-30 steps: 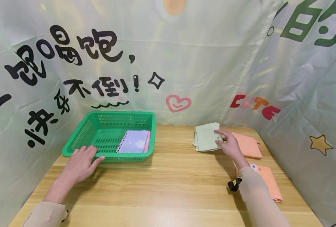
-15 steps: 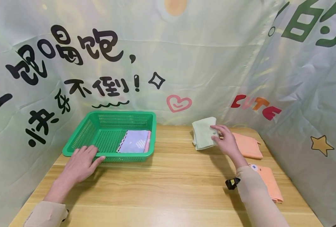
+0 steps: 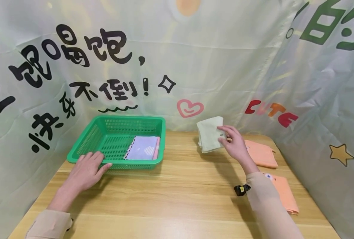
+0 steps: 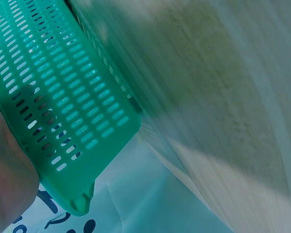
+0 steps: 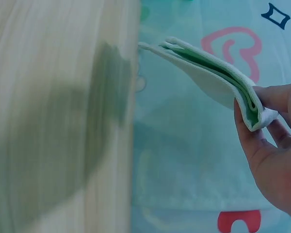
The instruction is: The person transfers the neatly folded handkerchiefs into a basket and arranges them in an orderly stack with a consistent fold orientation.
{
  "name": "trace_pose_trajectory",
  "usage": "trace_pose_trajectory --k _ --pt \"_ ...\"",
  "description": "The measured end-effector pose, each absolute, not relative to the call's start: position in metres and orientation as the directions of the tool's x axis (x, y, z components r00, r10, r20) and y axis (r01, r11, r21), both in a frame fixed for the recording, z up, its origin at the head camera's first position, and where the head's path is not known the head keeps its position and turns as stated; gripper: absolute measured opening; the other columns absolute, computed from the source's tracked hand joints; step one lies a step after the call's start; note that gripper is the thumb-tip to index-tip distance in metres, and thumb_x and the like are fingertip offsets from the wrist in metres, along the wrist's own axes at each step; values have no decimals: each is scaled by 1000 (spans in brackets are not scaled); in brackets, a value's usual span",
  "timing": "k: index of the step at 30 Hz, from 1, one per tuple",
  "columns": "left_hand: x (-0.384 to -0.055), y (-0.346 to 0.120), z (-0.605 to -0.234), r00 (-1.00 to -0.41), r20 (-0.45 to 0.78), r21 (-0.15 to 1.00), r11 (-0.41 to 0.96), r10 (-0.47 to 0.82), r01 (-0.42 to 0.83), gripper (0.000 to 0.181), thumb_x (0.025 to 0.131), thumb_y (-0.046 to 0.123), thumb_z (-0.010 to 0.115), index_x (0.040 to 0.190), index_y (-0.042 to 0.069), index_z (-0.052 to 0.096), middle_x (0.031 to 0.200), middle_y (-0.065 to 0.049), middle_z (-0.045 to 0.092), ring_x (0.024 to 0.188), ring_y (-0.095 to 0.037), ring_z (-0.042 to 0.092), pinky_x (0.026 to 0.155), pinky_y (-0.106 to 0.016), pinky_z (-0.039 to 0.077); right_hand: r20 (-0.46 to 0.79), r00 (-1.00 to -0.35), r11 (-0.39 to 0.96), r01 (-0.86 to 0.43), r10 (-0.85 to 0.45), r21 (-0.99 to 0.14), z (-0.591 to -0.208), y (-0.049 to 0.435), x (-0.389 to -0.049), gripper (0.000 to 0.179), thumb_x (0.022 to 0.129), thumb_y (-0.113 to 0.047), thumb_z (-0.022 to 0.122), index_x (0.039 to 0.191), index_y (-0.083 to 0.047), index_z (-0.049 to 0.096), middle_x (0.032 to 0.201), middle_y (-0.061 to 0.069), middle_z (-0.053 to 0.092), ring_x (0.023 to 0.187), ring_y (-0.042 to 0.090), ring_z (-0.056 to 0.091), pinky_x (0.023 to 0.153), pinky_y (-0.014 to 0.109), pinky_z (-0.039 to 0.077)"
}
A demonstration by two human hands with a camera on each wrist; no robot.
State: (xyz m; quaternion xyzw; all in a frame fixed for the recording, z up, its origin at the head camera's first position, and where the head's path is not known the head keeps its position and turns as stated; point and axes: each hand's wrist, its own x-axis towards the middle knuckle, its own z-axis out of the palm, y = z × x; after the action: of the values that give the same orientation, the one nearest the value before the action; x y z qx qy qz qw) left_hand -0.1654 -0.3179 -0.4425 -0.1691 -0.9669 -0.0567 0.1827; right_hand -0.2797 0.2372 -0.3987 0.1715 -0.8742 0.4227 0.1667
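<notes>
My right hand [image 3: 235, 144] pinches a folded pale green towel [image 3: 209, 134] by its right edge, thumb on one side and fingers on the other. The towel hangs above the back of the table; in the right wrist view its layers [image 5: 218, 73] show edge-on. My left hand [image 3: 85, 171] grips the front rim of a green plastic basket [image 3: 129, 121] near its left corner. Its fingers go over the rim, and some show through the holes in the left wrist view. Inside the basket, on the right, lies a folded lilac cloth [image 3: 142, 147] with a pink edge.
Two folded orange cloths, a far one [image 3: 260, 153] and a near one [image 3: 284, 192], lie along the right side of the wooden table [image 3: 171, 199]. The near one is partly hidden by my right sleeve. Printed fabric [image 3: 224, 66] hangs behind and at both sides.
My right hand has raised the pale green towel and carried it a little to the left, away from the orange cloths. The left hand has stayed on the basket rim.
</notes>
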Motion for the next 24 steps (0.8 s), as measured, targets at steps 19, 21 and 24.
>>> trace_pose_trajectory --k 19,21,24 --pt "-164 -317 -441 -878 370 47 938 303 343 34 104 41 63 87 14 48 85 1 46 75 -22 39 69 -37 28 486 -849 494 -521 -210 -696 -366 193 -275 44 96 1 71 138 -9 66 146 12 52 100 28 58 76 16 49" --pt "-164 -317 -442 -882 364 54 939 298 339 34 104 41 62 88 14 48 85 0 47 76 -23 39 70 -37 28 496 -841 488 -533 -216 -691 -364 187 -274 44 96 2 72 138 -9 67 145 11 52 99 27 57 75 16 48" --pt "-164 -316 -441 -884 362 58 939 296 338 34 104 41 62 88 14 49 85 0 48 76 -23 40 70 -37 29 516 -826 473 -556 -226 -684 -360 179 -274 43 95 3 72 137 -8 67 144 12 53 97 27 57 73 17 48"
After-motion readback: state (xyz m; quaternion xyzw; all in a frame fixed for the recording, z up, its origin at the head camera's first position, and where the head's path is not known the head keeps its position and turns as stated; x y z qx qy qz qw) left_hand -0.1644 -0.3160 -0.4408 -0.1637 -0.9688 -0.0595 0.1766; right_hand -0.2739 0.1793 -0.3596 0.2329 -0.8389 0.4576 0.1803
